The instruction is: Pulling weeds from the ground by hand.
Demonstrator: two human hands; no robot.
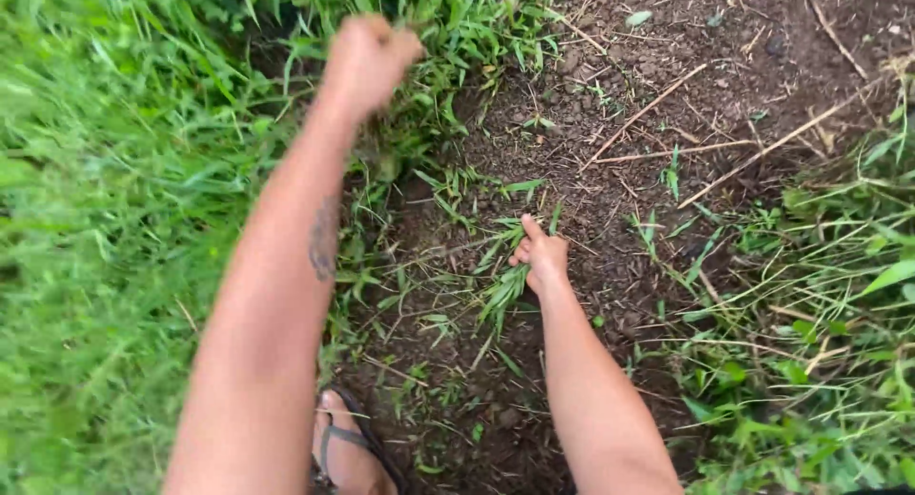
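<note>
My left hand is raised high at the edge of the tall grass, fingers curled into a fist; it is blurred, and I cannot tell whether it holds any grass. My right hand reaches down to the dark soil and grips a small tuft of green grass blades that sticks out below and to the left of the fingers. My left forearm crosses the picture from the bottom left up to the fist.
Dense tall grass fills the left side. Bare brown soil with dry stalks lies in the middle and top right. Weeds and cut stems cover the right. My sandalled foot stands at the bottom.
</note>
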